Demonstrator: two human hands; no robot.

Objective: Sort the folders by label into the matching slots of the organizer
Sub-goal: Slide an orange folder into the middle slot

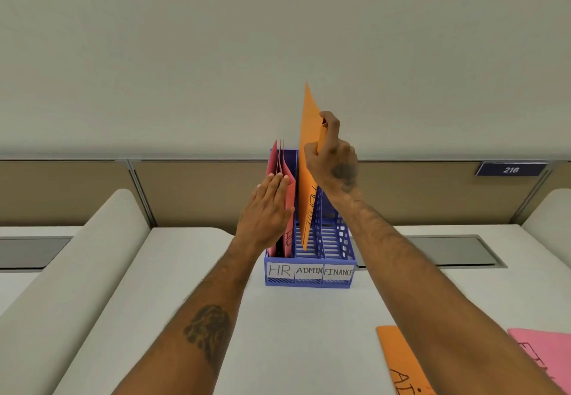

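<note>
Head view – right hand (332, 159) fingers (329, 122) pinch orange folder (309, 159); left hand (265, 209) flat on red folders (289, 190).

Orange folder (401, 363) and pink folder (547, 354) on desk cut off by bottom edge, lettering partial.

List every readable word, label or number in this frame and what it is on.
"HR", "ADMIN", "FINANCE": organizer front labels.
"HR": red folder in the HR slot.
"216": wall plaque.
"AD", cut off: orange folder on the desk.
Held orange folder, pink folder: handwriting unreadable.
</note>
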